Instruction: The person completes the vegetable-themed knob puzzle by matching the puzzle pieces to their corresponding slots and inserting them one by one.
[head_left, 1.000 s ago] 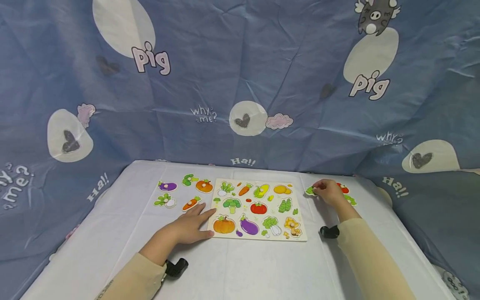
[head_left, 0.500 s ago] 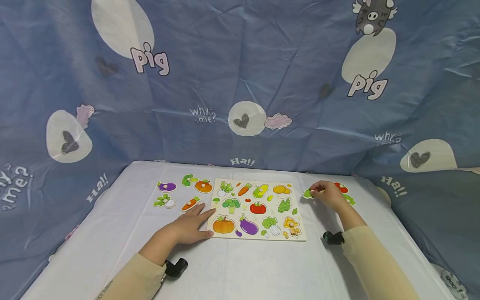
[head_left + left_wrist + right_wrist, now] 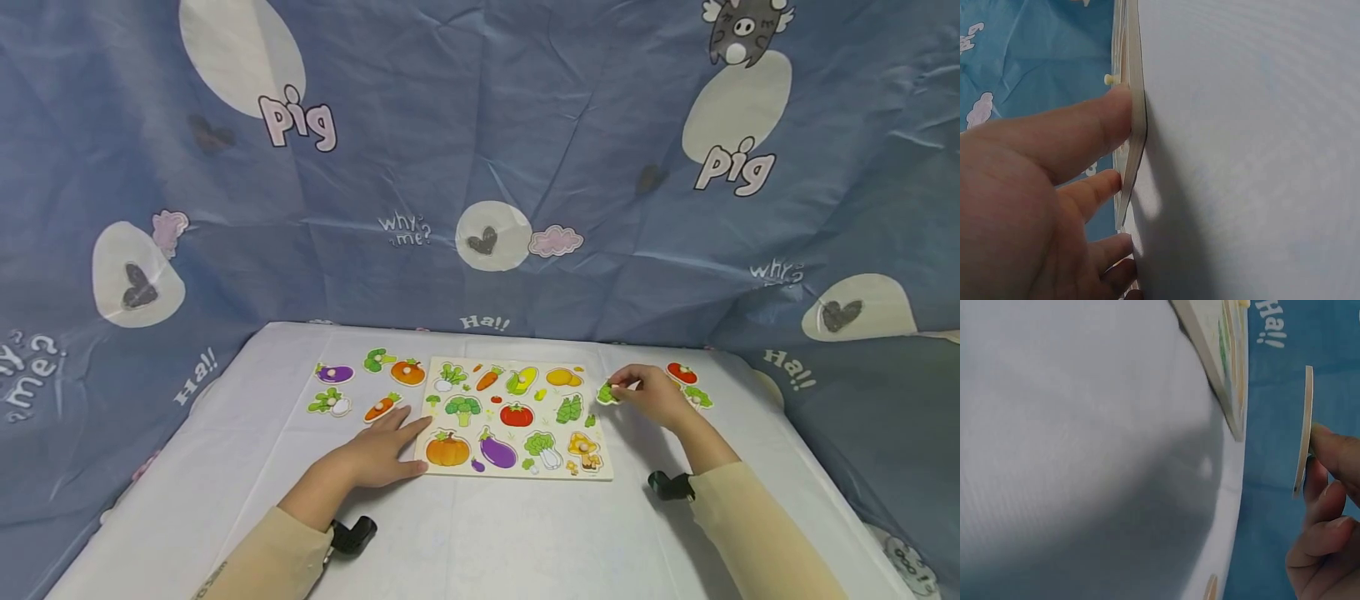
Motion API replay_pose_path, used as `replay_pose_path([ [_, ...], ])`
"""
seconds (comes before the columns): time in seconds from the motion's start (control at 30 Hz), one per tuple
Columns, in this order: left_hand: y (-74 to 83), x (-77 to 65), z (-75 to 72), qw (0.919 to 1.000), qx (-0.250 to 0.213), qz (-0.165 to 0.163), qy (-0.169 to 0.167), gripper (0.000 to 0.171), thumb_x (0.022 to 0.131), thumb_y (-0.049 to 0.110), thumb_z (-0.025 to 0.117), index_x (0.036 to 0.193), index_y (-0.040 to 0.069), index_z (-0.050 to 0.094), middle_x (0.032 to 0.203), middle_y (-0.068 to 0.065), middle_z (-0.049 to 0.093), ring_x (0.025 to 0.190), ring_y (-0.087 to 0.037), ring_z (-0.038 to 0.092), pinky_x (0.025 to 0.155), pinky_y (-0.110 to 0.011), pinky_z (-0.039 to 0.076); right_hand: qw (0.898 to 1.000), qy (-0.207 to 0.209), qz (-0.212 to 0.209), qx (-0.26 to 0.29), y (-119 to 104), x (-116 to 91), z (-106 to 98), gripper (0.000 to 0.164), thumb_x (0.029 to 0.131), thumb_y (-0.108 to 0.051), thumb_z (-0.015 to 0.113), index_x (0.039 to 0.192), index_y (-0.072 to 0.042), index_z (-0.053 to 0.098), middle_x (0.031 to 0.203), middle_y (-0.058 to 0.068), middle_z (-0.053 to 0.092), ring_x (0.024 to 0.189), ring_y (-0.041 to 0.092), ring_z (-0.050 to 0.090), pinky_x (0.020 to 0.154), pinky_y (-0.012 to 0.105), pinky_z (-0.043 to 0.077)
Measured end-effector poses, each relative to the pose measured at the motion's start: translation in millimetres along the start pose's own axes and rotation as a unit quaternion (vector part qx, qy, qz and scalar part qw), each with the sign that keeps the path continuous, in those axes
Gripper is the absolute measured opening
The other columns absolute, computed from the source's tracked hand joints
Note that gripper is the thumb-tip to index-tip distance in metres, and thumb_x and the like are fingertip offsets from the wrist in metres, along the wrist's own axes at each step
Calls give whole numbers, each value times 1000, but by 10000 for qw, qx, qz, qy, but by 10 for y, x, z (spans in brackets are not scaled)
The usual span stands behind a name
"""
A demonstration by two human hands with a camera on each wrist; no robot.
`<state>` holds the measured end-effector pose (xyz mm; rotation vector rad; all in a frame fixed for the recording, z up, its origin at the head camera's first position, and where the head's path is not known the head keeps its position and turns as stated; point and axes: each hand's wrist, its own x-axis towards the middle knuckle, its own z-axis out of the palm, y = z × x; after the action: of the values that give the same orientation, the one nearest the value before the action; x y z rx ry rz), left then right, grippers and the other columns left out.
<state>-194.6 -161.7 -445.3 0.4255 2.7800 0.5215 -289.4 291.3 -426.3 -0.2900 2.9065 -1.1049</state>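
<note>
A vegetable puzzle board (image 3: 545,423) lies flat on the white cloth. My left hand (image 3: 378,454) rests at its left side, fingers extended, with thumb and fingertips touching the edge; the left wrist view has the thumb against the board's side (image 3: 1137,69). Just off the right edge, my right hand (image 3: 660,400) pinches a green leafy-looking puzzle piece (image 3: 607,393) between thumb and fingers. In the right wrist view this thin piece (image 3: 1304,437) appears edge-on, raised above the cloth. Its exact vegetable is partly hidden. A mushroom piece (image 3: 583,452) with a knob sits in the board's front right corner.
Left of the board lie eggplant (image 3: 334,374), broccoli (image 3: 378,360), pumpkin (image 3: 408,372), radish (image 3: 328,402) and carrot (image 3: 382,407) pieces. Right of my right hand are a tomato piece (image 3: 682,373) and a green piece (image 3: 697,396). A blue printed curtain (image 3: 375,275) hangs behind.
My right hand has moved left with the green puzzle piece, bringing it close to the board's right edge. The tomato and green pieces behind it show more fully. My left hand stays put.
</note>
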Motion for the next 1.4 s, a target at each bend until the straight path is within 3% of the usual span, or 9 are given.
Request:
replay_pose_path([
  [0.47, 36, -35, -21, 9999, -100, -2, 52, 75, 89, 47, 70, 154, 20, 42, 163, -19, 24, 148, -43, 21, 111, -69, 26, 9974, -311, -584, 274, -233, -48, 103, 8, 92, -7, 71, 99, -3, 71, 93, 8, 66, 71, 20, 51, 61, 28, 45],
  [0.73, 4, 1, 10, 10000, -64, -27, 32, 74, 90, 46, 70, 154, 22, 42, 163, -18, 23, 149, -41, 20, 112, -68, 25, 9951, -561, -760, 297, -292, 14, 237, 6, 92, -7, 72, 97, -5, 72, 91, 4, 65, 79, 20, 53, 66, 29, 45],
  [1.0, -3, 4, 12, 10000, -38, -9, 35, 74, 90, 47, 70, 154, 22, 42, 163, -18, 23, 149, -41, 20, 113, -67, 25, 9928, -853, -764, 364, -340, 65, 322, 4, 91, -5, 72, 96, -5, 72, 87, 3, 65, 76, 20, 54, 65, 29, 46],
  [1.4, 10, -14, -7, 10000, -19, 43, 53, 75, 90, 48, 70, 154, 20, 42, 162, -19, 24, 148, -43, 22, 111, -68, 26, 9908, -1220, -437, 391, -295, 150, 446, 4, 90, -4, 73, 93, -4, 71, 85, 3, 62, 73, 17, 53, 60, 25, 46],
])
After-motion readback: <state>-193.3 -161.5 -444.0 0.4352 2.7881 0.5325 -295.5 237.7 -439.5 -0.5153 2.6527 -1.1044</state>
